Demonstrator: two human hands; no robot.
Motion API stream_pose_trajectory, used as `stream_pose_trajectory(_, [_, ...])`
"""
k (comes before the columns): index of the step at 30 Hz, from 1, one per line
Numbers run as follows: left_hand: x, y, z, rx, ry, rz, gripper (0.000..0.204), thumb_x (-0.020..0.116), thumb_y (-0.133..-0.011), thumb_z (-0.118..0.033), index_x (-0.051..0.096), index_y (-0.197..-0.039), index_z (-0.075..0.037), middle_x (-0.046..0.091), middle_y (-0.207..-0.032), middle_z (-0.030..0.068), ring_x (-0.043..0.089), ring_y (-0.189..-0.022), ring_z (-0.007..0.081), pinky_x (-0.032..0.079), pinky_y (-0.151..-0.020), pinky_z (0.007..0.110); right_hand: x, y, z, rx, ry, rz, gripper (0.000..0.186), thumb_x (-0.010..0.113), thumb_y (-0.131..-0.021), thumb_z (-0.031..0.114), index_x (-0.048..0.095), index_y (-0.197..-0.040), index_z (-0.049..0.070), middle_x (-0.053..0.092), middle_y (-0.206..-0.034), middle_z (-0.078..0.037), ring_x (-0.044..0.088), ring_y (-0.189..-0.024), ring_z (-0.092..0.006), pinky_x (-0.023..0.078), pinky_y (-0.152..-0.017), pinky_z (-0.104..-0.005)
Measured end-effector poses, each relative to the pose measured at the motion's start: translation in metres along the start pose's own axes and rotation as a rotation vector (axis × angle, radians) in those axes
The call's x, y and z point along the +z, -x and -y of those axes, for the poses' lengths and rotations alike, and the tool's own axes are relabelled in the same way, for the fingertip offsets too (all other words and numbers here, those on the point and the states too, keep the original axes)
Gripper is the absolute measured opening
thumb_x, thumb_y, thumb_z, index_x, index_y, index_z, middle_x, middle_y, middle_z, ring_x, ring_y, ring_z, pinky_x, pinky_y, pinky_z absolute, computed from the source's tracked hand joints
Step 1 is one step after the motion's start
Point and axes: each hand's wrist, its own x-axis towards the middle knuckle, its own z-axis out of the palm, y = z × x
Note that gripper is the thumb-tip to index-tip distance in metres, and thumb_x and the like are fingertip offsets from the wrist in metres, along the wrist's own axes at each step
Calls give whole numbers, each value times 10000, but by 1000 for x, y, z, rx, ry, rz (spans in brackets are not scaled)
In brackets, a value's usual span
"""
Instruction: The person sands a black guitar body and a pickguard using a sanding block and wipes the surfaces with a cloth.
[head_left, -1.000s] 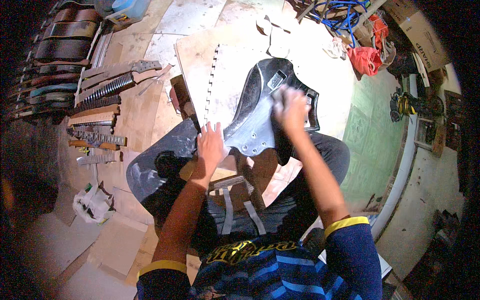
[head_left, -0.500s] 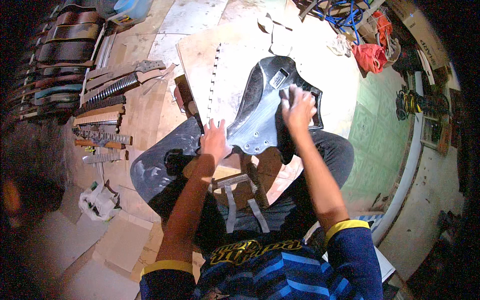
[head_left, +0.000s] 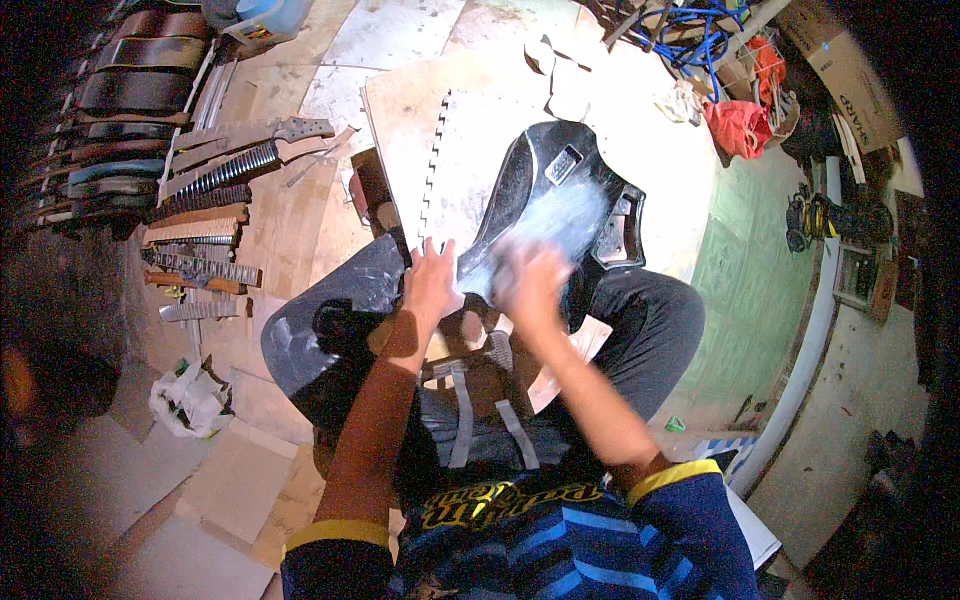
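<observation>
A black electric guitar body point(head_left: 580, 215) lies across my lap and the pale board in front of me. A whitish, dusty band runs over its middle, and cut-out cavities show near its far end and right edge. My left hand point(head_left: 432, 280) grips the body's near left edge, fingers over it and the thumb side against it. On the near part of the dusty band, my right hand point(head_left: 532, 282) is curled and pressed down, smeared by motion. Something dark and small appears under its fingers, but I cannot make out what it is.
Several guitar necks point(head_left: 215, 240) lie on the left floor, beside a rack of guitar bodies point(head_left: 140, 90). A white plastic bag point(head_left: 190, 400) sits near cardboard point(head_left: 240, 480). Far right are a red bag point(head_left: 738, 128) and blue cable point(head_left: 700, 45). A pale board point(head_left: 400, 120) lies ahead.
My right hand has swept from the body's right side toward me and to the left. The guitar body has shifted slightly; my left hand stays at its near left edge.
</observation>
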Motion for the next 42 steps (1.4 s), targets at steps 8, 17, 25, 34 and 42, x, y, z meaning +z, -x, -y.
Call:
stream_pose_trajectory(8, [3,-4,8,47,90,-11,1141,924,-588,-242,320,-1538,-54,319,-1514,390,385,-1375,570,432,-1114,560,-33,-53,-39,204,-125,-47,400,678,-837,199,655,-1236,192,584,-1153,-217,545,-1088,-404,424,-888,-581])
stream_pose_trajectory(17, [3,7,16,30,77,11,1110,907,-620,-229,303,-1529,-25,339,-1507,377,398,-1358,564,434,-1110,564,-27,-37,-25,43,-60,96,373,698,-871,272,656,-1223,155,601,-1179,-192,573,-1081,-401,445,-904,-567])
stream_pose_trajectory(25, [-4,-2,1,10,49,87,1095,899,-614,-179,321,-1527,-3,337,-1514,386,363,-1394,561,427,-1123,555,-17,34,22,-171,-300,171,370,742,-794,209,679,-1157,182,594,-1205,-207,536,-1198,-402,407,-967,-611])
stream_pose_trajectory(34, [3,-5,14,94,55,3,1071,885,-632,-213,316,-1487,89,398,-1433,410,372,-1385,553,331,-1175,571,-16,-19,-12,113,33,-12,330,629,-875,193,670,-1201,169,578,-1069,-212,552,-1105,-401,432,-897,-563])
stream_pose_trajectory(42, [2,-4,7,134,89,-23,1102,891,-638,-271,291,-1481,109,392,-1428,425,373,-1383,554,327,-1174,570,-39,-75,-81,174,-146,-97,404,666,-867,241,641,-1261,157,590,-1171,-215,557,-1091,-395,441,-916,-570])
